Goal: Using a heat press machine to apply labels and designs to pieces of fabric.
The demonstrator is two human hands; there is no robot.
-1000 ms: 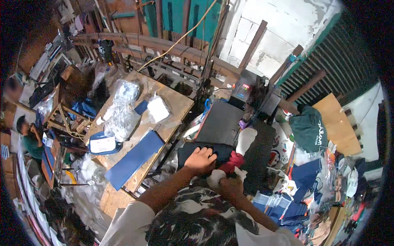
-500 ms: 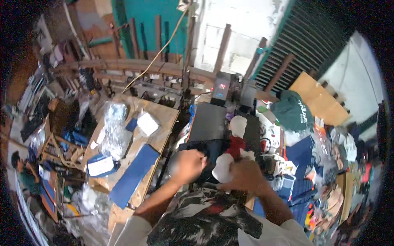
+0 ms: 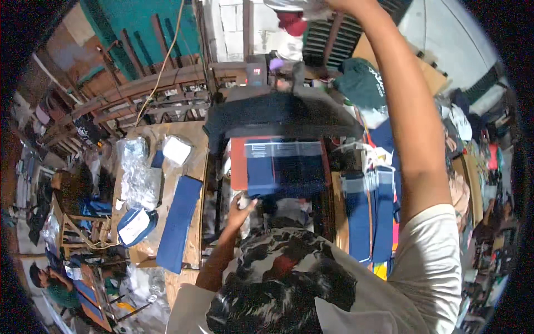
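A heat press stands in front of me, its dark upper plate (image 3: 278, 114) swung up and smeared by motion. Below it, a navy cloth piece (image 3: 286, 172) lies on a red-orange pad (image 3: 240, 164). Pale, see-through strips (image 3: 283, 149) run along the cloth's far edge. My right hand (image 3: 339, 4) is raised at the top of the view, closed around the press handle (image 3: 292, 23), which is wrapped in white and red cloth; its fingers are partly cut off. Beside the pad's near left corner is my left hand (image 3: 241, 211), thumb and forefinger apart.
On the wooden table (image 3: 214, 146) at left lie a folded navy cloth (image 3: 179, 222) and clear plastic bags (image 3: 139, 172). Stacked navy pieces (image 3: 361, 217) sit right of the press, near a dark green cloth (image 3: 360, 83). A person (image 3: 55, 284) sits at far left.
My right hand has risen far up with the wrapped handle, and the upper plate has lifted, baring the navy cloth. My left hand has moved down and slightly left. The view has shifted.
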